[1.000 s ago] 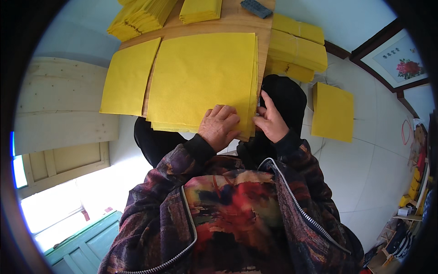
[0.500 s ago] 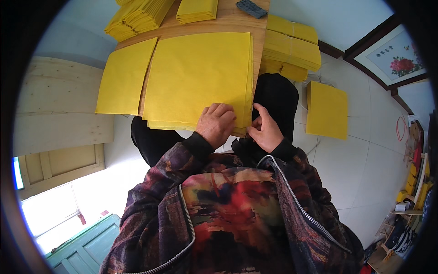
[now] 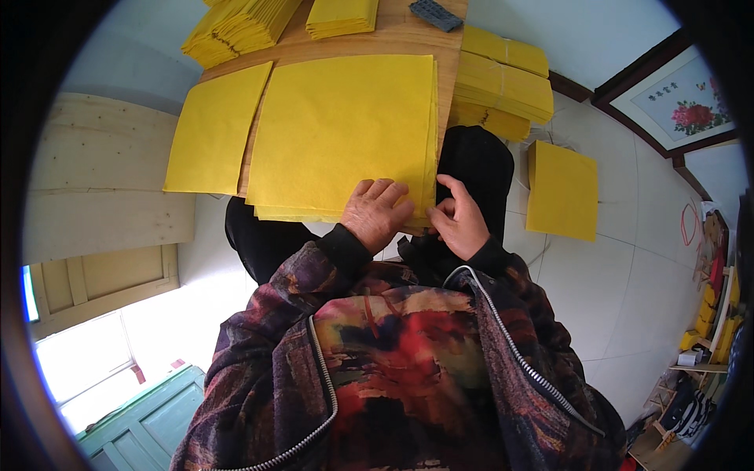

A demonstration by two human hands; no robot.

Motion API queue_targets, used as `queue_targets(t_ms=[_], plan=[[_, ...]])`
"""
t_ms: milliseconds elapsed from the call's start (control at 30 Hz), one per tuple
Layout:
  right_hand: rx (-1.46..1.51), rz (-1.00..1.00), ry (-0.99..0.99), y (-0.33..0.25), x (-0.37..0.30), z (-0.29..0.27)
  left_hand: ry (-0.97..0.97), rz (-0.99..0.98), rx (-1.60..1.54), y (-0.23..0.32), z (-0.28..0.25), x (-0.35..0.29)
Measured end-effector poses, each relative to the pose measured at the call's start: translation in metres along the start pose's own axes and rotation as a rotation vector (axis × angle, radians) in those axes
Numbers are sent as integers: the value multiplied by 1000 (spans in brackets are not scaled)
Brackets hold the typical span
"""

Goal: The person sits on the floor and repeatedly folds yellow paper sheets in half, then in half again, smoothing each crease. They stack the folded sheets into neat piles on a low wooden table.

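Head view: left hand (image 3: 375, 213) lies flat, fingers spread, on the near edge of the stack of thin square yellow paper sheets (image 3: 345, 129). Right hand (image 3: 457, 222) pinches the stack's near right corner, having slid closer to the left hand. The stack overhangs the wooden worktop (image 3: 393, 35).

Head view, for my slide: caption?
Left hand flat on yellow paper stack; right hand pinching its corner.

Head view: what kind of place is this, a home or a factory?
Probably a room in a home used as a small paper workshop. Stacks of yellow paper cover a wooden table, more bundles sit on the white tiled floor, and a framed flower picture leans against the wall.
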State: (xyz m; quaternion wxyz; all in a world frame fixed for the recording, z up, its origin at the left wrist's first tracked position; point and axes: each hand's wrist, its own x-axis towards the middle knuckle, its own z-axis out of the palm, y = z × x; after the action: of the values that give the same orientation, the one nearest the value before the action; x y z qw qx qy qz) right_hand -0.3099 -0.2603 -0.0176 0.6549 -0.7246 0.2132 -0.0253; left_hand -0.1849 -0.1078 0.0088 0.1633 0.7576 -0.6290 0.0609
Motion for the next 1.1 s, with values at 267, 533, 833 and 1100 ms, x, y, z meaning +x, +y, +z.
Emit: queue_targets(t_ms=[267, 533, 833, 1100], plan=[[-149, 31, 111, 12, 13, 7, 3, -37, -84, -3, 0, -1], [-9, 100, -5, 18, 18, 12, -19, -102, -219, 1, -8, -5], [71, 58, -19, 14, 17, 17, 27, -138, -198, 3, -3, -7], [65, 56, -33, 18, 18, 21, 149, -246, -298, 2, -3, -3]])
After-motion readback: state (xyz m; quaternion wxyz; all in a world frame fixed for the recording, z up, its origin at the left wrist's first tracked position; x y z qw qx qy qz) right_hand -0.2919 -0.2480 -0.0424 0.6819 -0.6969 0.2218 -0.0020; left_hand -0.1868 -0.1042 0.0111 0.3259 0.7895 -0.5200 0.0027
